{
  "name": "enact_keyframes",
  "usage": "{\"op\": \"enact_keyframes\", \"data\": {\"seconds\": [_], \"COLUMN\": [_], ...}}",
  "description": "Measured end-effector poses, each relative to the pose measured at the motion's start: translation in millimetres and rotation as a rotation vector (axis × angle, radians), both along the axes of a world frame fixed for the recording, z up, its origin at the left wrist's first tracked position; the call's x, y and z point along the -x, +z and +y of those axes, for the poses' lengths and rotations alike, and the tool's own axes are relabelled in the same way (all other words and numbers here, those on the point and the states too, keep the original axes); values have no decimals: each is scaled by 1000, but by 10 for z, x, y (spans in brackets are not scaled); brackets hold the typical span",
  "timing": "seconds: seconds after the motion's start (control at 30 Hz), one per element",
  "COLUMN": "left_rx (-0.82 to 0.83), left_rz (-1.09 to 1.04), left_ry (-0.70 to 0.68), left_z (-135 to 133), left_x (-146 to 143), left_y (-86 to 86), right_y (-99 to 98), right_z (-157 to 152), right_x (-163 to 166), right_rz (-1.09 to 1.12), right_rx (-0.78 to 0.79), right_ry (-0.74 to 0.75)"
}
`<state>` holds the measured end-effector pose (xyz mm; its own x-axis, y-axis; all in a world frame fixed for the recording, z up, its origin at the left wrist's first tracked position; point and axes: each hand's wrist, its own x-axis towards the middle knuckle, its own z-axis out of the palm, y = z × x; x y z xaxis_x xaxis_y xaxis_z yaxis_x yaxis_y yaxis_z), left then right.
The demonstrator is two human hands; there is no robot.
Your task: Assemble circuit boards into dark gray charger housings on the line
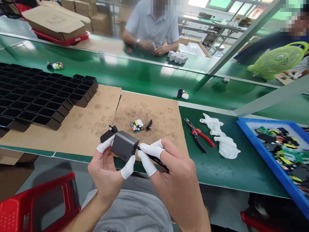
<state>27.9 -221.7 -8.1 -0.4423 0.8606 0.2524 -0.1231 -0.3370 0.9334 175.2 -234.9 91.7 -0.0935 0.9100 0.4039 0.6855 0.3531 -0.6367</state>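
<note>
My left hand [112,164], with white finger cots on its fingers, is closed round a dark grey plastic adapter housing [125,145]. A black plug cap [108,134] with small metal parts sits at the housing's left end, by my left fingertips. My right hand [166,161], also in finger cots, pinches a slim black tool [158,160] with white lettering. Its thin tip meets the housing's right end; whether it goes inside I cannot tell. Just beyond my hands, a small circuit board [137,126] wired to a black end piece [149,124] lies on the cardboard sheet [161,109].
Rows of black housings [48,100] stand at left. Red-and-black pliers [199,134] and crumpled white gloves [220,135] lie at right, near a blue tray [272,161] of circuit boards. A conveyor [145,77] carries parts [182,94]. A person [154,29] works opposite.
</note>
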Motion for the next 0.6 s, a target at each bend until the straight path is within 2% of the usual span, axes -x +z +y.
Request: {"op": "enact_keyframes", "data": {"seconds": [0.13,0.3,0.43,0.53,0.6], "left_rx": [-47,-133,-180,-132,-116], "left_rz": [107,392,552,592,619], "left_ry": [55,183,186,160,149], "left_z": [3,-21,-45,-54,-59], "left_x": [17,133,281,399,474], "left_y": [-45,-192,-307,-371,-411], "right_y": [-47,-140,-294,-491,-628], "right_z": [-6,38,100,113,97], "right_x": [10,-45,-74,-25,29], "right_rz": [36,156,425,679,798], "right_rx": [89,392,619,665,661], "right_ry": [-7,-5,165,272,272]}}
